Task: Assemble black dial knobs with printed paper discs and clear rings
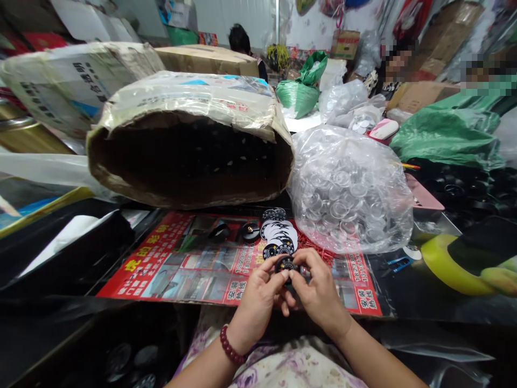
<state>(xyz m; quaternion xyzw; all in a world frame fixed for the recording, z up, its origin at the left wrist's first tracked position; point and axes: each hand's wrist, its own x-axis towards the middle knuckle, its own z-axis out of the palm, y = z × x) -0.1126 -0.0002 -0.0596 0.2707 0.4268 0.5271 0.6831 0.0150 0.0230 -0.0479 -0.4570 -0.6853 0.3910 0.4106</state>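
Note:
Low over the front of a red printed sheet [194, 269], a small black round dial [287, 263] with pale markings is pinched between both hands. My left hand [260, 291], with a dark red bead bracelet at its wrist, grips the dial's left side. My right hand [319, 285] has thumb and fingertips closed on its right side. Just beyond the fingers lies an overlapping row of flat discs [280, 233], some white, some black with dial markings. Left of them sits a black round part [250, 230] with a small orange mark. The underside of the held dial is hidden.
A large open carton [194, 89] lies on its side behind the sheet. To its right, a clear bag [351, 188] holds many transparent round covers. Red thin pieces [323, 250] lie beside the discs. A yellow tape roll [440, 264] is at right. Other people sit farther back.

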